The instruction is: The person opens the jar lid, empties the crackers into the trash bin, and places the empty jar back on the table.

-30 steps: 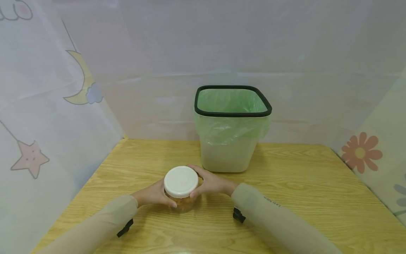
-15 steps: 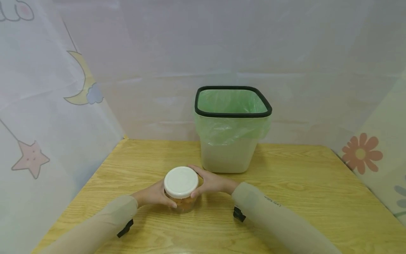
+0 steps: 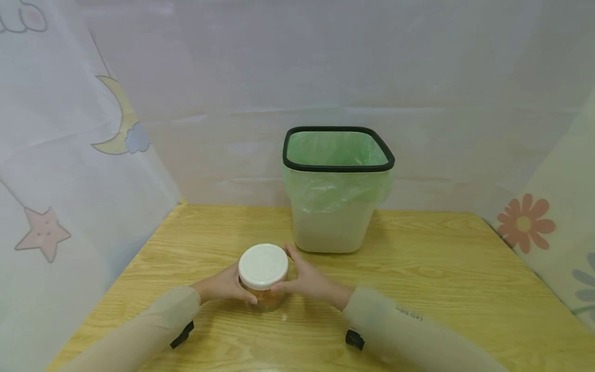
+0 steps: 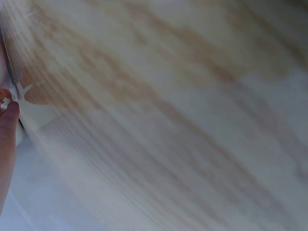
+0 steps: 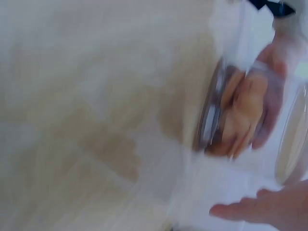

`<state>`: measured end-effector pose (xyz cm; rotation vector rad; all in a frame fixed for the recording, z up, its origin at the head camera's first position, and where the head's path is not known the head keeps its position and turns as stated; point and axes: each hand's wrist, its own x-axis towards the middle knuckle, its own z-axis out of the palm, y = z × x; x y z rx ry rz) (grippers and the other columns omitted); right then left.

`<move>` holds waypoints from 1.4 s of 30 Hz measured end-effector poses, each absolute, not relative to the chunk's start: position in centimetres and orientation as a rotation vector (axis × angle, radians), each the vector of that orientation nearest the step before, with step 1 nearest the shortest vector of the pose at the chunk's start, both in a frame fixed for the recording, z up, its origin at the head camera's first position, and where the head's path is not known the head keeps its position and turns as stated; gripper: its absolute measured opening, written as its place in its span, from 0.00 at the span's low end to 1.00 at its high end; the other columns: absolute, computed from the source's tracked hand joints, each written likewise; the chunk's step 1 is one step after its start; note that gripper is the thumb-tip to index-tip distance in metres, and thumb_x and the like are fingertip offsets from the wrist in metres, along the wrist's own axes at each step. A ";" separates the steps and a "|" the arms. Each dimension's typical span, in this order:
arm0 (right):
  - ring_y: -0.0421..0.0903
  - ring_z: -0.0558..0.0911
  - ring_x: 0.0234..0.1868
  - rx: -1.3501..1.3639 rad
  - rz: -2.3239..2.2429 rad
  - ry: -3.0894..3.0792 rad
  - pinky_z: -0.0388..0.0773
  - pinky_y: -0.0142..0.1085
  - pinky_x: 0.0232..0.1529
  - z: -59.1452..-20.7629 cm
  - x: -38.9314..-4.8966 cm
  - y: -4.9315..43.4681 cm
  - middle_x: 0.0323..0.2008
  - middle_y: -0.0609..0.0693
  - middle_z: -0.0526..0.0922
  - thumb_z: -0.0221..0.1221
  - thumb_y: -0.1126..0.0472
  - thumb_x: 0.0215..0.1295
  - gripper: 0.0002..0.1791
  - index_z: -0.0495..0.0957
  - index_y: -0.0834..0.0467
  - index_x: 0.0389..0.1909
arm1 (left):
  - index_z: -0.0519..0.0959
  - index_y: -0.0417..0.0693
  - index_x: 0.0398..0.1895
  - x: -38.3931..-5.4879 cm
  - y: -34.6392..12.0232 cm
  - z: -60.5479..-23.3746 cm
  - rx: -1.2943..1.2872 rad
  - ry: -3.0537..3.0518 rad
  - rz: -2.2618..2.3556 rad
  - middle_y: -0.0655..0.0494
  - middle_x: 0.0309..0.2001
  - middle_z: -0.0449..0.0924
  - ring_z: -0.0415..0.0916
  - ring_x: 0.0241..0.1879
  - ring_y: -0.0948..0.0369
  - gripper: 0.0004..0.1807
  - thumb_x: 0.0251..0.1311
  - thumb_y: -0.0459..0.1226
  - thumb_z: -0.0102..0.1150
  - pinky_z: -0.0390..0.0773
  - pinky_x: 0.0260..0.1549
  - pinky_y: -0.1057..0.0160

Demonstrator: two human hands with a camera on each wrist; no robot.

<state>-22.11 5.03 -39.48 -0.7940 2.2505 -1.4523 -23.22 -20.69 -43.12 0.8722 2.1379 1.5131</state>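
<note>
A clear jar [image 3: 268, 302] with a white lid [image 3: 263, 266] stands on the wooden table [image 3: 418, 258], left of the middle. Orange-brown contents [image 5: 245, 113], too blurred to identify, show through its wall in the right wrist view. My left hand [image 3: 226, 285] holds the jar from its left side, the thumb across the front. On the other side, my right hand [image 3: 309, 279] has its thumb at the jar's front below the lid. In the right wrist view its fingers [image 5: 260, 208] are straight and look apart from the wall. In the left wrist view only a digit [image 4: 6, 130] shows.
Behind the jar and to its right stands a pale bin [image 3: 332, 227] with a black rim [image 3: 339, 168] and a green liner [image 3: 325, 191]. Printed fabric walls [image 3: 232, 77] surround the table at the back and sides.
My right hand has turned at the jar: its fingers have shifted right, away from the lid's far edge, while the thumb has slid left. The left hand keeps its hold.
</note>
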 end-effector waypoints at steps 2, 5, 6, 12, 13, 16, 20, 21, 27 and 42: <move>0.61 0.45 0.74 -0.774 -1.502 2.248 0.48 0.60 0.68 -39.7 -21.5 4.6 0.75 0.66 0.43 0.69 0.44 0.55 0.65 0.34 0.68 0.75 | 0.42 0.39 0.75 -23.2 -20.7 -43.1 0.872 2.143 1.511 0.38 0.69 0.55 0.56 0.67 0.41 0.60 0.48 0.39 0.77 0.57 0.62 0.37; 0.62 0.44 0.74 -0.762 -1.570 2.239 0.47 0.62 0.68 -39.8 -20.8 4.1 0.75 0.66 0.41 0.70 0.45 0.55 0.65 0.32 0.69 0.74 | 0.43 0.41 0.75 -23.3 -20.8 -43.2 0.868 2.143 1.506 0.40 0.70 0.55 0.56 0.67 0.43 0.60 0.48 0.40 0.77 0.57 0.63 0.38; 0.62 0.44 0.74 -0.761 -1.589 2.241 0.46 0.62 0.68 -39.8 -20.7 3.9 0.75 0.67 0.41 0.70 0.46 0.55 0.65 0.32 0.69 0.74 | 0.43 0.41 0.75 -23.3 -20.8 -43.2 0.867 2.144 1.506 0.41 0.70 0.55 0.56 0.67 0.43 0.60 0.48 0.41 0.77 0.57 0.63 0.38; 0.63 0.44 0.74 -0.744 -1.647 2.241 0.46 0.62 0.68 -40.0 -20.3 3.4 0.75 0.67 0.40 0.71 0.50 0.55 0.65 0.33 0.69 0.74 | 0.43 0.40 0.75 -23.2 -20.8 -43.1 0.872 2.146 1.496 0.39 0.69 0.54 0.55 0.67 0.41 0.60 0.48 0.43 0.77 0.58 0.62 0.36; 0.63 0.44 0.74 -0.746 -1.652 2.240 0.46 0.62 0.68 -40.1 -20.4 3.3 0.75 0.67 0.40 0.71 0.50 0.55 0.64 0.33 0.69 0.74 | 0.43 0.40 0.75 -23.1 -20.7 -43.1 0.872 2.146 1.497 0.39 0.69 0.54 0.55 0.67 0.41 0.60 0.48 0.43 0.77 0.59 0.61 0.36; 0.63 0.44 0.74 -0.755 -1.665 2.243 0.46 0.62 0.68 -40.2 -20.4 3.2 0.74 0.68 0.41 0.72 0.51 0.55 0.64 0.34 0.69 0.75 | 0.43 0.40 0.75 -23.1 -20.7 -43.1 0.871 2.145 1.496 0.39 0.69 0.54 0.55 0.67 0.41 0.60 0.48 0.42 0.76 0.59 0.61 0.36; 0.63 0.45 0.74 -0.759 -1.688 2.232 0.46 0.63 0.67 -40.2 -20.3 3.1 0.74 0.67 0.45 0.72 0.53 0.55 0.63 0.34 0.68 0.75 | 0.43 0.41 0.75 -23.1 -20.7 -43.0 0.866 2.150 1.495 0.40 0.69 0.55 0.56 0.67 0.42 0.60 0.48 0.42 0.77 0.58 0.62 0.36; 0.63 0.46 0.74 -0.759 -1.690 2.234 0.46 0.63 0.67 -40.2 -20.3 3.1 0.74 0.67 0.45 0.72 0.53 0.55 0.63 0.34 0.68 0.75 | 0.43 0.40 0.75 -23.1 -20.7 -43.0 0.865 2.154 1.496 0.40 0.69 0.56 0.56 0.67 0.42 0.60 0.48 0.42 0.77 0.58 0.62 0.37; 0.62 0.49 0.73 -0.747 -1.699 2.238 0.48 0.61 0.68 -40.2 -20.4 3.1 0.73 0.65 0.50 0.72 0.55 0.55 0.61 0.37 0.68 0.75 | 0.44 0.39 0.75 -23.1 -20.6 -43.0 0.872 2.159 1.507 0.40 0.68 0.57 0.57 0.67 0.42 0.60 0.47 0.42 0.77 0.57 0.62 0.39; 0.59 0.57 0.71 -0.853 -1.638 2.211 0.50 0.61 0.67 -40.0 -21.3 3.7 0.70 0.60 0.59 0.71 0.56 0.57 0.54 0.45 0.64 0.75 | 0.45 0.35 0.74 -23.0 -20.7 -42.9 0.866 2.179 1.512 0.38 0.67 0.59 0.58 0.66 0.43 0.61 0.44 0.41 0.79 0.57 0.62 0.43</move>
